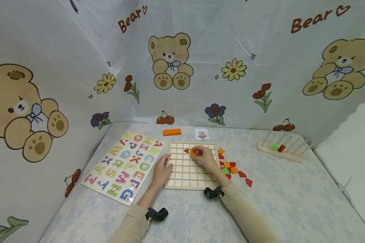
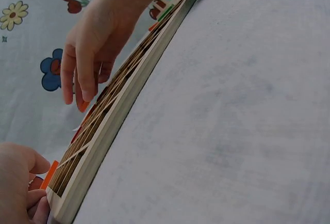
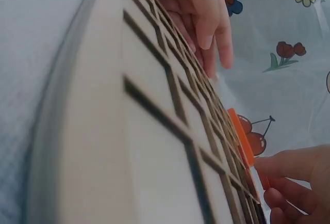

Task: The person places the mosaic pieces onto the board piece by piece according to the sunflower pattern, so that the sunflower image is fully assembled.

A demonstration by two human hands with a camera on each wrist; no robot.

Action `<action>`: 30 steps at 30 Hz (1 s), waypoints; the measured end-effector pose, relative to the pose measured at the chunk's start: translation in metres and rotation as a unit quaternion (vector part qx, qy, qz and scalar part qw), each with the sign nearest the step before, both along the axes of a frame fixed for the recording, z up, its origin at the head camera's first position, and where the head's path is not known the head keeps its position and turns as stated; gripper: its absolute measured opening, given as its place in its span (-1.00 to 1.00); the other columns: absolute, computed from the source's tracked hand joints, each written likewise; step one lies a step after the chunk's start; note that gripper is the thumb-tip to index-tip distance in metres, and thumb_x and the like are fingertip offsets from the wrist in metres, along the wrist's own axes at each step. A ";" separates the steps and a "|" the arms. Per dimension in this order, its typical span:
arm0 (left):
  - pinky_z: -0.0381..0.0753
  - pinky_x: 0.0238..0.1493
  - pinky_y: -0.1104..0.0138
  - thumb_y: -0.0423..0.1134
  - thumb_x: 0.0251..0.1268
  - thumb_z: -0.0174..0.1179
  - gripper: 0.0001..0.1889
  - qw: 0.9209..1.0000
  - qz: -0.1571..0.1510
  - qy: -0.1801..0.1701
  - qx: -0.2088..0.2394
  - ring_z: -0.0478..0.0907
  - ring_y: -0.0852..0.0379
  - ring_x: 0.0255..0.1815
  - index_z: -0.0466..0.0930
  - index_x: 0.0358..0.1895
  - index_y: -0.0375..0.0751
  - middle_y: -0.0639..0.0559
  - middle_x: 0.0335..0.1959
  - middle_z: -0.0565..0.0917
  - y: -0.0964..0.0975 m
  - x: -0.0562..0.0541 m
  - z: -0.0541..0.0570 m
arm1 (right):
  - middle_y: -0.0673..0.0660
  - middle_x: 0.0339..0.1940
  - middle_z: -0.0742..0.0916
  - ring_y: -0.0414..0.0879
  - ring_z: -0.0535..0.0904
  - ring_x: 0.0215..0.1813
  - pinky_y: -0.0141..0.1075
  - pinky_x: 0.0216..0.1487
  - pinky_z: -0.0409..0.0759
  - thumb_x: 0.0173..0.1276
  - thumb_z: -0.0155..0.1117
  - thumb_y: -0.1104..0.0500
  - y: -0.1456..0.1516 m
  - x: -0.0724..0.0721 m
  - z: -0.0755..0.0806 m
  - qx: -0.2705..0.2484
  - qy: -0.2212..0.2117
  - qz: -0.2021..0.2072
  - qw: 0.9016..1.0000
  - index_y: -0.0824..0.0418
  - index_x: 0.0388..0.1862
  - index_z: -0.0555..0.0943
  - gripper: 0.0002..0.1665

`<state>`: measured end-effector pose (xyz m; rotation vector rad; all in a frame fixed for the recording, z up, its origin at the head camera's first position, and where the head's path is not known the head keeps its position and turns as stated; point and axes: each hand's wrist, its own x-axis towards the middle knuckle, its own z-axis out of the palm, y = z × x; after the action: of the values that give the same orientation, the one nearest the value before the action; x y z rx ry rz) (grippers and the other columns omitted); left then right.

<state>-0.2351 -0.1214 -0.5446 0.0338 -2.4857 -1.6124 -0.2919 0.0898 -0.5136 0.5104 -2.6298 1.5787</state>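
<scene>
Between thumb and fingers, my right hand (image 1: 203,157) pinches a small orange square tile (image 1: 193,153) over the upper middle of a wooden grid board (image 1: 177,184). Just left of that tile, a red pointed piece (image 1: 186,151) lies on the board. In the left wrist view the right hand (image 2: 105,33) reaches down over the grid, the orange tile (image 2: 84,106) at its fingertips. My left hand (image 1: 162,170) rests against the board's left edge, thumb over the rim. The right wrist view shows the left hand (image 3: 198,15) beyond the grid with fingers fairly straight.
Several red, orange and green pieces (image 1: 234,170) lie right of the board. A letter puzzle board (image 1: 118,168) is at left. Behind stand an orange bar-shaped box (image 1: 171,132) and a picture card (image 1: 202,134). A peg rack with rings (image 1: 281,152) is far right.
</scene>
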 end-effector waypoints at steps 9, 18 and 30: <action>0.47 0.28 0.10 -0.34 0.22 0.13 -0.54 1.000 0.000 0.017 -0.005 0.48 -0.07 0.21 0.46 0.23 -0.18 -0.13 0.26 0.50 0.001 -0.003 0.001 | 0.29 -0.14 0.71 0.00 0.52 -0.25 -0.42 -0.26 0.53 0.10 0.34 0.45 -0.001 -0.001 -0.004 0.004 0.023 0.000 1.000 0.39 -0.05 0.62 -0.63; 0.45 0.28 0.08 -0.33 0.23 0.13 -0.54 1.000 -0.003 0.004 -0.001 0.48 -0.09 0.20 0.45 0.24 -0.17 -0.12 0.27 0.49 0.002 -0.003 0.002 | 0.28 -0.14 0.70 -0.06 0.50 -0.27 -0.46 -0.27 0.52 0.11 0.34 0.44 0.001 -0.001 -0.004 -0.002 0.010 -0.004 1.000 0.37 0.01 0.61 -0.58; 0.45 0.28 0.07 -0.33 0.22 0.13 -0.53 1.000 0.000 -0.003 -0.004 0.49 -0.10 0.19 0.45 0.24 -0.16 -0.12 0.29 0.48 0.002 0.000 0.000 | 0.38 -0.13 0.70 0.15 0.58 -0.20 -0.36 -0.18 0.58 0.19 0.29 0.41 0.033 -0.008 0.005 -0.028 0.040 -0.052 0.997 0.42 0.02 0.59 -0.62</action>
<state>-0.2349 -0.1198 -0.5442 0.0388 -2.4977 -1.6040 -0.2996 0.1226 -0.5089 0.4171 -2.5016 1.5619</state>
